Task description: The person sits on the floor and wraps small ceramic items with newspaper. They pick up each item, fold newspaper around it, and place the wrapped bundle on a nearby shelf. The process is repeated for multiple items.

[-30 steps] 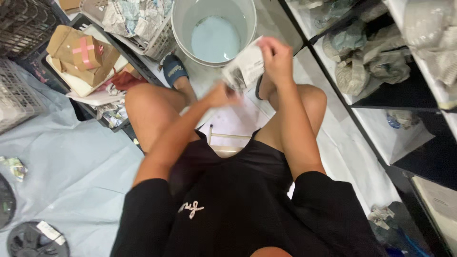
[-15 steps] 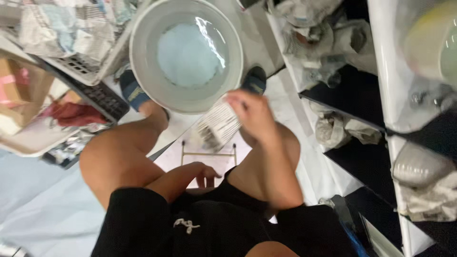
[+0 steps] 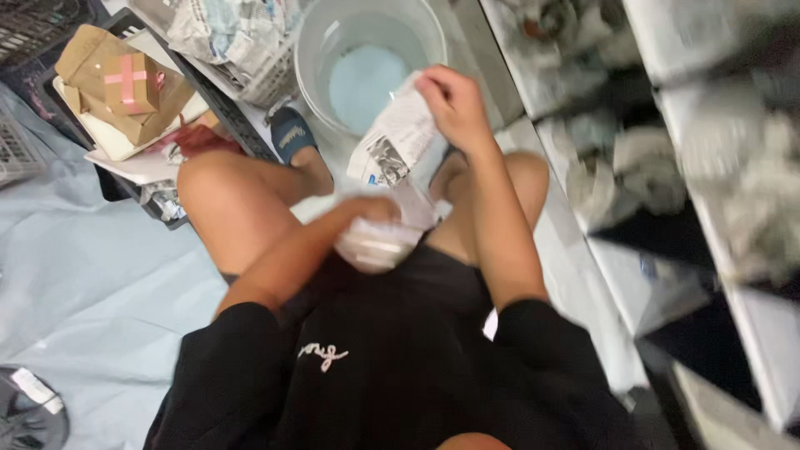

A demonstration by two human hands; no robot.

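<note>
Two bare hands worked mid-frame: the right hand pinched an opened white packet beside the bucket; the left hand, blurred, gripped crumpled white wrapping below, contents not yet out.

even, soft indoor light, no hard shadows; motion blur smears the shelves at right and the left hand

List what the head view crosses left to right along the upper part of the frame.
Taped cardboard box → crumpled newspaper → blue slipper → white bucket → foil packet held by the right hand → blurred shelves.
</note>
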